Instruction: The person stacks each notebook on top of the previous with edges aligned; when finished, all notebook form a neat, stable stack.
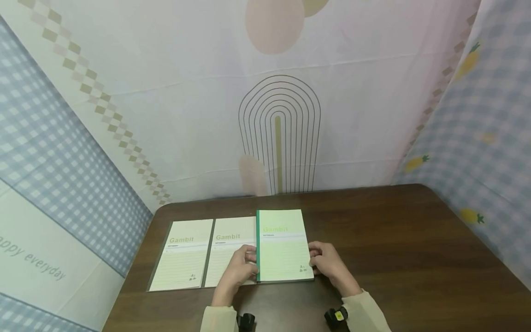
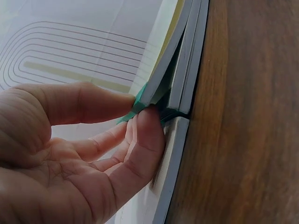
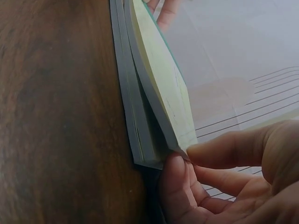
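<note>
Pale cloth (image 1: pixel 199 120) with curvy lines hangs behind a brown surface (image 1: pixel 398 249). Head view: one cream notebook (image 1: pixel 178 258) and another cream notebook (image 1: pixel 232 230) lie side by side at the lower left; they look done to me. Just right of them, at the lower middle, sits a green-edged notebook (image 1: pixel 284 253), light green with "Gambit" on its front. The left hand (image 1: pixel 239 269) and right hand (image 1: pixel 328 261) hold its two sides.

Left wrist view: I see that grip pinch the green edge, mid-frame. The notebook is up off other notebooks (image 2: pixel 187 70) under it.

Right wrist view: this grip pinches the other side, below the middle. A dark gap shows underneath. I think lifting is part done, and the ones below are left.
</note>
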Demonstrator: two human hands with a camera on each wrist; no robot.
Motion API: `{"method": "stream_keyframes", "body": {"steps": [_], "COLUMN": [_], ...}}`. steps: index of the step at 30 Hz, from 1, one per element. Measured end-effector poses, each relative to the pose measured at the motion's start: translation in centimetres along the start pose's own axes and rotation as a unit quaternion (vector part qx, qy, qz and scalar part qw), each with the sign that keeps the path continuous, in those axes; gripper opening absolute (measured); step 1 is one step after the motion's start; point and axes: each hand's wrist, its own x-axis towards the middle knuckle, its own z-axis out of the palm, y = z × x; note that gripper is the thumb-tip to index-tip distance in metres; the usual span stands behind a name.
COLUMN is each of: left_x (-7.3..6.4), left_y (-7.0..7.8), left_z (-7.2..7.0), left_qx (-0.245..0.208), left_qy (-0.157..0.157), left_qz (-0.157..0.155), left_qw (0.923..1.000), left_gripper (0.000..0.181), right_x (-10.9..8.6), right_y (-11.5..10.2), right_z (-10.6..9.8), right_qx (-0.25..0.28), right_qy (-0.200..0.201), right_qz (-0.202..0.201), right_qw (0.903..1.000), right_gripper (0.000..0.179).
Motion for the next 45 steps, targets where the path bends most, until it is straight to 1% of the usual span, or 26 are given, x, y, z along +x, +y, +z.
{"method": "stream_keyframes", "body": {"steps": [4, 11, 14, 17, 23, 33, 45], "left_x": [0.11, 0.17, 0.21, 0.17, 0.02, -0.48, -0.55], "left_y": [0.12, 0.26, 0.32, 0.36, 0.53, 0.6, 0.89], "left_z": [0.1, 0.19, 0.34, 0.45, 0.51, 0.92, 0.88], "left_qx": [0.017, 0.046, 0.052, 0.056, 0.072, 0.123, 0.137], "left_qy": [0.007, 0.012, 0.016, 0.017, 0.017, 0.014, 0.012], "left_qz": [-0.006, -0.011, -0.018, -0.017, -0.016, -0.002, 0.015], "left_qw": [0.9998, 0.9988, 0.9983, 0.9981, 0.9972, 0.9923, 0.9904], "left_gripper": [0.064, 0.064, 0.064, 0.063, 0.062, 0.059, 0.06], "right_x": [0.06, 0.27, 0.32, 0.31, 0.33, -0.12, -0.05], "right_y": [-0.01, 0.02, 0.13, 0.17, 0.15, 0.23, 0.13], "right_z": [-0.1, 0.06, 0.02, -0.01, -0.04, -0.28, -0.35], "right_qx": [-0.007, -0.004, -0.008, -0.011, -0.017, -0.02, -0.03], "right_qy": [0.0, 0.008, 0.009, 0.01, 0.006, 0.003, 0.004], "right_qz": [-0.001, 0.001, 0.004, 0.008, 0.0, 0.005, 0.003], "right_qw": [1.0, 1.0, 0.9999, 0.9999, 0.9998, 0.9998, 0.9995], "right_gripper": [0.047, 0.047, 0.048, 0.049, 0.049, 0.047, 0.043]}}
